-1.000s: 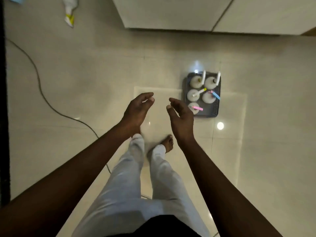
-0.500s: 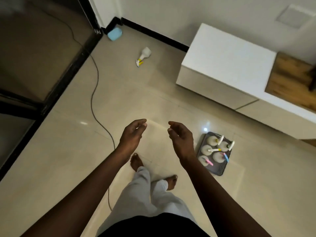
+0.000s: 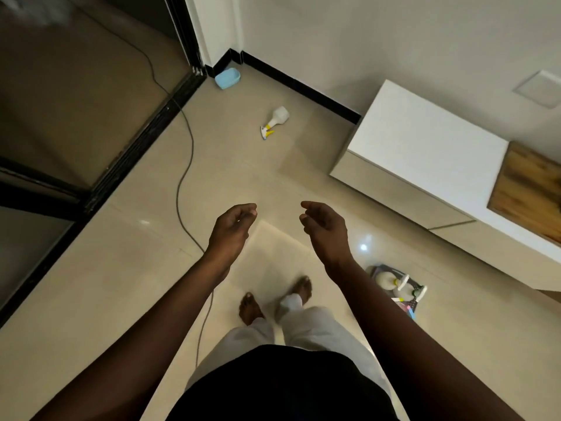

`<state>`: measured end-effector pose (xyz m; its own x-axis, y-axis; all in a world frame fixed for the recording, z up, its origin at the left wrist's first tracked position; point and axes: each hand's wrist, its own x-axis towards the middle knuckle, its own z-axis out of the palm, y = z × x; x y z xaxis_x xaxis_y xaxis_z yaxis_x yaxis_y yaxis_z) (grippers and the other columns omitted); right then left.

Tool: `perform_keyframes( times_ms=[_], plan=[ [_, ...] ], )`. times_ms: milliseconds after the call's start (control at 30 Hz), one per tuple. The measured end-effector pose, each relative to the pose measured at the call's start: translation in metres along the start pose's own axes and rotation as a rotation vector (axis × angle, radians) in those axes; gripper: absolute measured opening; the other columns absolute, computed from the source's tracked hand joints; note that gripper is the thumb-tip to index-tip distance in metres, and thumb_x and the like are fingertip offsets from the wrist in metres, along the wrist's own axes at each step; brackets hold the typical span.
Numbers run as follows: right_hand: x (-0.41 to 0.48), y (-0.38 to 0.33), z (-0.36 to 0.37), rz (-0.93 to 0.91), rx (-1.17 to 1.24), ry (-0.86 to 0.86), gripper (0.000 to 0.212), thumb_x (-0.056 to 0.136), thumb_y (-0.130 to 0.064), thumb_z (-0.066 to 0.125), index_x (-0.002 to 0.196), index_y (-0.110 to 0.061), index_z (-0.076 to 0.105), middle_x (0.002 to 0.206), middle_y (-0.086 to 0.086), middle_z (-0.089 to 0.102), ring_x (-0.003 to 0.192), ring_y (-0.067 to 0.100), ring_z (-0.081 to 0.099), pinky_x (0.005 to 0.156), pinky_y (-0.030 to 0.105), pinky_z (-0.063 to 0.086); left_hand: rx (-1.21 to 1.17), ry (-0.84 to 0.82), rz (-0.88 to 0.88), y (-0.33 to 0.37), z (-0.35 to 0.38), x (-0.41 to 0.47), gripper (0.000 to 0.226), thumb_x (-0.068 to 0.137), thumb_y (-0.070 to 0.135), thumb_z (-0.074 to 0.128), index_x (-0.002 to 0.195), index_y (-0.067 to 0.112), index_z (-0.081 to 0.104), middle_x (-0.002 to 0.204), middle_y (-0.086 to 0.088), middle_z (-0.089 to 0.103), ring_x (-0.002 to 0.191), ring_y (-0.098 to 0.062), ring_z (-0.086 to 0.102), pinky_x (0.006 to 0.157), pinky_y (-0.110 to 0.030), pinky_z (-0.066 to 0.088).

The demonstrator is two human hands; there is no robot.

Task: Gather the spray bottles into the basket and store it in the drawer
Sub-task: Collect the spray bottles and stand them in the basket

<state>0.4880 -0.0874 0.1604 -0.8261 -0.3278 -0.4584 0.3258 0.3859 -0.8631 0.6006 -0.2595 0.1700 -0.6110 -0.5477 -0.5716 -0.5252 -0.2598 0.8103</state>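
Both hands, left (image 3: 232,229) and right (image 3: 324,227), hang loosely curled and empty; 1 bottle (image 3: 274,121) lies well beyond the fingertips, basket (image 3: 408,288) behind the right wrist.

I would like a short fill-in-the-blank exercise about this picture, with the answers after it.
1. The stray spray bottle is lying on the ____.
2. Its trigger is white and ____.
3. Both the left hand and the right hand hold ____.
4. The basket stands on the person's ____ side.

Answers: floor; yellow; nothing; right
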Motion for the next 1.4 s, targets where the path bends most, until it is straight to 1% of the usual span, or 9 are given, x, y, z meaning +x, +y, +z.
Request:
perform_keyframes(
  times_ms=[200,467,667,867,1033,1200,1267,1333,1400],
  plan=[
    [0.092,-0.04,0.004,-0.034,-0.042,-0.047,0.028,0.098,-0.01,0.068,0.123,-0.02,0.076,0.123,0.004,0.076,0.122,0.027,0.068,0.107,0.053,0.055,-0.011,0.022,0.03,0.055,0.02,0.07,0.027,0.104,0.029,0.059,0.127,0.022,0.07,0.128,0.003,0.07,0.122,-0.022,0.065,0.104,-0.046,0.054],
    [0.215,-0.108,0.005,-0.061,-0.118,-0.167,0.027,0.099,-0.015,0.068,0.12,-0.031,0.074,0.124,-0.007,0.075,0.122,0.018,0.068,0.106,0.05,0.057,-0.05,0.099,0.02,0.136,0.035,0.166,0.029,0.104,0.03,0.059,0.129,0.019,0.07,0.131,0.0,0.07,0.124,-0.023,0.064,0.104,-0.046,0.053],
    [0.308,-0.157,0.021,-0.087,-0.17,-0.214,0.026,0.099,-0.012,0.068,0.119,-0.028,0.074,0.126,-0.004,0.075,0.122,0.023,0.068,0.107,0.051,0.056,-0.137,0.14,-0.012,0.176,0.04,0.235,0.029,0.105,0.029,0.059,0.13,0.019,0.069,0.132,0.001,0.07,0.126,-0.023,0.064,0.105,-0.047,0.053],
    [0.408,-0.194,0.056,-0.122,-0.308,-0.272,0.029,0.099,-0.014,0.07,0.128,-0.021,0.074,0.13,-0.006,0.073,0.127,0.017,0.066,0.107,0.037,0.055,-0.174,0.171,-0.059,0.21,0.028,0.33,0.019,0.103,0.032,0.058,0.117,0.031,0.071,0.126,-0.007,0.072,0.121,-0.033,0.066,0.106,-0.054,0.054],
    [0.478,-0.218,0.086,-0.097,-0.439,-0.322,0.032,0.099,-0.021,0.072,0.131,-0.025,0.072,0.135,-0.008,0.071,0.131,0.013,0.063,0.111,0.037,0.052,-0.204,0.168,-0.119,0.238,0.008,0.403,0.015,0.104,0.031,0.056,0.102,0.038,0.07,0.128,-0.013,0.07,0.117,-0.027,0.066,0.107,-0.055,0.053],
    [0.537,-0.231,0.113,-0.089,-0.604,-0.41,0.032,0.099,-0.028,0.073,0.13,-0.033,0.071,0.14,-0.009,0.068,0.129,0.012,0.063,0.096,0.018,0.047,-0.23,0.179,-0.189,0.247,-0.005,0.461,0.016,0.106,0.025,0.055,0.115,0.023,0.069,0.129,-0.022,0.068,0.104,-0.025,0.058,0.095,-0.051,0.054],
    [0.561,-0.231,0.121,-0.094,-0.681,-0.475,0.032,0.099,-0.03,0.072,0.13,-0.035,0.07,0.141,-0.012,0.067,0.13,0.011,0.062,0.1,0.026,0.05,-0.262,0.204,-0.222,0.243,-0.006,0.479,0.02,0.106,0.022,0.055,0.12,0.017,0.068,0.121,-0.02,0.068,0.104,-0.026,0.056,0.09,-0.045,0.05],
    [0.586,-0.23,0.126,-0.112,-0.75,-0.529,0.033,0.099,-0.03,0.071,0.132,-0.034,0.07,0.142,-0.013,0.067,0.134,0.011,0.06,0.105,0.033,0.053,-0.26,0.213,-0.255,0.236,-0.004,0.495,0.026,0.107,0.019,0.054,0.126,0.01,0.068,0.126,-0.02,0.068,0.106,-0.025,0.058,0.098,-0.049,0.052],
    [0.617,-0.224,0.131,-0.126,-0.83,-0.593,0.035,0.099,-0.03,0.072,0.133,-0.034,0.07,0.141,-0.01,0.068,0.131,0.012,0.061,0.102,0.03,0.052,-0.244,0.247,-0.29,0.226,0.003,0.513,0.03,0.107,0.018,0.054,0.13,0.004,0.067,0.131,-0.021,0.068,0.106,-0.023,0.06,0.107,-0.051,0.049]
  ],
)
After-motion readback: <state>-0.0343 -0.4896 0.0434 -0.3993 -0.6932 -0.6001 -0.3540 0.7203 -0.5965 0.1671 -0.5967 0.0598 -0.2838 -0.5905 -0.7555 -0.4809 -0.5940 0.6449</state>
